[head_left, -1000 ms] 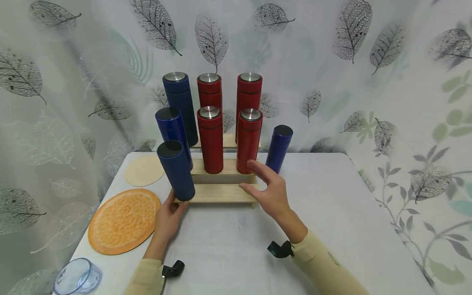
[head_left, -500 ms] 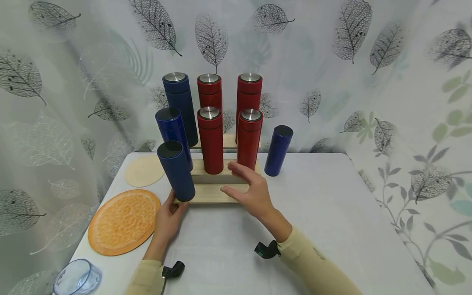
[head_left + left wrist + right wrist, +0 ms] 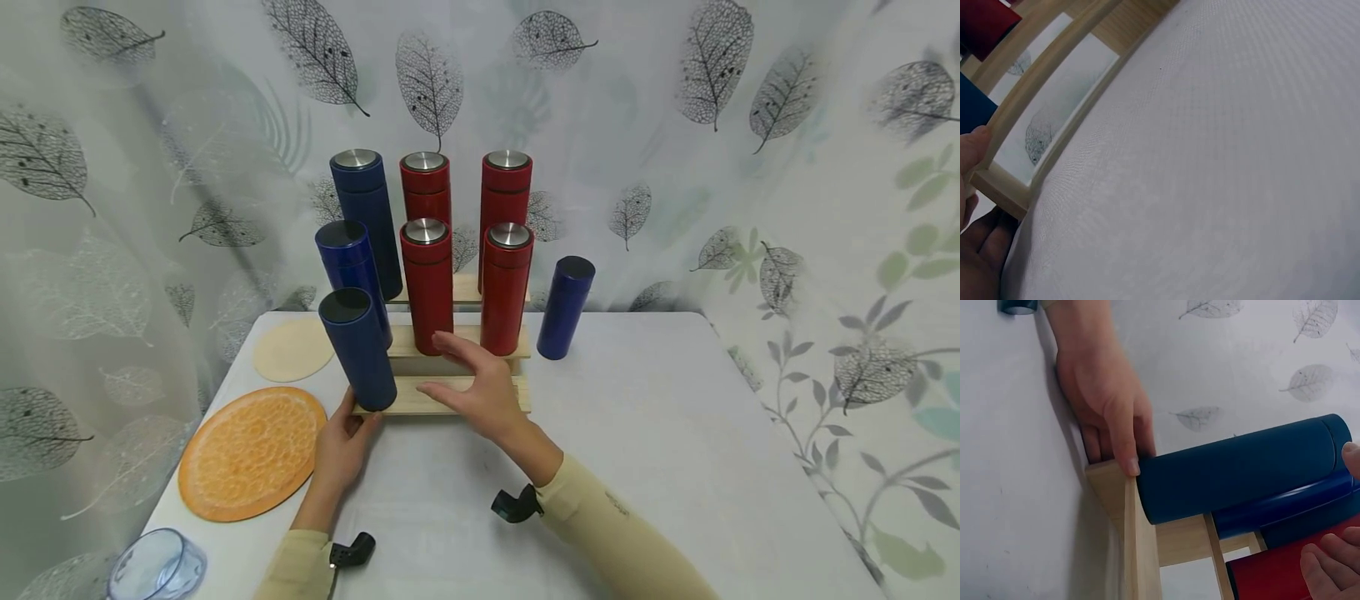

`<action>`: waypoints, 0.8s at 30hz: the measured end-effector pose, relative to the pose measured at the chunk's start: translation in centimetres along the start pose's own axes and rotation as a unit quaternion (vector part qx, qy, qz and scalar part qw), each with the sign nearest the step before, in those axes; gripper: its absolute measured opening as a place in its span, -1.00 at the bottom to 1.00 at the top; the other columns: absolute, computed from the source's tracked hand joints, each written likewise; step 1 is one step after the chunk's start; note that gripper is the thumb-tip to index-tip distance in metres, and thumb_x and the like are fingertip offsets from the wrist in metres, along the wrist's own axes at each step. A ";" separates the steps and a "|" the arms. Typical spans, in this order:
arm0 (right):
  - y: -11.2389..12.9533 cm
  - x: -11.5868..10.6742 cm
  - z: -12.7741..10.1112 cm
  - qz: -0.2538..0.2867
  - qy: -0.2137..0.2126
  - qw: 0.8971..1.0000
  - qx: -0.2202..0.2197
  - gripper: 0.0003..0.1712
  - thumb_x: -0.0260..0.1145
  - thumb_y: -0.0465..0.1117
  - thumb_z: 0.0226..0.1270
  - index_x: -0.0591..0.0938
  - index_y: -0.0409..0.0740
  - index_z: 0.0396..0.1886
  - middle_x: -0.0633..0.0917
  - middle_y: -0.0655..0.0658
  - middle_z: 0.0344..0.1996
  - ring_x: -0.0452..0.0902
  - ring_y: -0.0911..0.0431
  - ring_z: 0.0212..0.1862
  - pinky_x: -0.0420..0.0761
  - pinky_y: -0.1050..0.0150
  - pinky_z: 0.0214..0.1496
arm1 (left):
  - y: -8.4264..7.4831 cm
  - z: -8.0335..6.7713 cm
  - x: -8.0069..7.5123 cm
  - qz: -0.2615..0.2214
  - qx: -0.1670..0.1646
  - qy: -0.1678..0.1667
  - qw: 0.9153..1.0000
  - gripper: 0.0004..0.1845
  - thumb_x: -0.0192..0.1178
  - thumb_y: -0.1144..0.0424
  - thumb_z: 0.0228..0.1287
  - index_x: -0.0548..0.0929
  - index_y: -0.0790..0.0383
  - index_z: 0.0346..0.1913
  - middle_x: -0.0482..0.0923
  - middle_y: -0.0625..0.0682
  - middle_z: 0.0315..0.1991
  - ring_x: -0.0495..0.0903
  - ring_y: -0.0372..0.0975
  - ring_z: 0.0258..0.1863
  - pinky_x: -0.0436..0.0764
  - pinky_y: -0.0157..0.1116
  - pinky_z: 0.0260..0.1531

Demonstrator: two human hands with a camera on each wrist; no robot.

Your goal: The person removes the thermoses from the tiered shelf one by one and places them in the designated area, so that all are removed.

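A tiered wooden rack [image 3: 405,402] stands on the white table. My left hand [image 3: 341,450] grips its front left corner; in the right wrist view the thumb lies beside the base of a dark blue thermos flask [image 3: 1241,465]. That flask stands at the left of the lowest tier. My right hand [image 3: 480,396], empty, hovers before the lower tiers, thumb and fingers spread apart. Behind it on the middle tier are two red thermos flasks [image 3: 431,292] and a bright blue flask [image 3: 352,267]. The top tier bears a dark blue flask [image 3: 367,217] and two red ones [image 3: 506,187].
A loose blue flask [image 3: 566,308] stands on the table right of the rack. On the left lie an orange round mat [image 3: 251,454] and a pale round mat [image 3: 292,348]. A clear glass [image 3: 157,567] stands at the near left. A leaf-patterned curtain [image 3: 600,125] hangs behind.
My right hand has moved left along the rack's front, from near the right-hand red flask to before the left-hand one. My left hand and the flasks have stayed put.
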State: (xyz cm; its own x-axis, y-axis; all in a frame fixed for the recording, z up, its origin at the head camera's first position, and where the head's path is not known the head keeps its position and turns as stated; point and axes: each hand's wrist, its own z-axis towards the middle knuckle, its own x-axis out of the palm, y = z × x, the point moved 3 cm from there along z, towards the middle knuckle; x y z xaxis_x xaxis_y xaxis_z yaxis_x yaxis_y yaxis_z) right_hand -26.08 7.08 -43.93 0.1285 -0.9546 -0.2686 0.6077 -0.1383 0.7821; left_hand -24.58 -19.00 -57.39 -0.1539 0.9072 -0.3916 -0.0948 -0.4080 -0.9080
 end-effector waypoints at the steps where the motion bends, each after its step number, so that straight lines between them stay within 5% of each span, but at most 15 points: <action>1: 0.0 0.1 0.1 0.001 0.001 1.000 0.002 -0.20 0.70 -0.23 0.26 0.61 -0.22 0.48 0.69 -0.16 0.35 0.66 -0.04 0.34 0.60 0.03 0.39 | 0.0 0.0 0.0 0.001 0.000 0.000 1.000 -0.17 0.35 0.17 0.59 0.19 0.17 0.74 0.27 0.21 0.64 0.62 0.05 0.28 0.41 -0.70 0.04; 24: -1.7 3.8 1.2 -0.004 0.023 1.000 0.020 -0.19 0.69 -0.21 0.28 0.58 -0.24 0.48 0.68 -0.20 0.36 0.65 0.03 0.33 0.56 0.24 0.39 | 0.2 0.0 0.0 0.007 0.019 -0.007 1.000 -0.17 0.37 0.17 0.58 0.21 0.16 0.74 0.34 0.19 0.61 0.67 0.00 0.11 0.46 -0.65 -0.01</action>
State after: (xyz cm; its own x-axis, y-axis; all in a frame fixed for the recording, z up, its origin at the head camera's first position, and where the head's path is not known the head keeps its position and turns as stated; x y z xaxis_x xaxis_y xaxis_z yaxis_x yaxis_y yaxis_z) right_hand -27.58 3.37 -45.59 0.1603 -0.9401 -0.3008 0.5766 -0.1582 0.8016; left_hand -24.63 -19.05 -57.58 -0.1699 0.8999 -0.4015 -0.1291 -0.4243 -0.8963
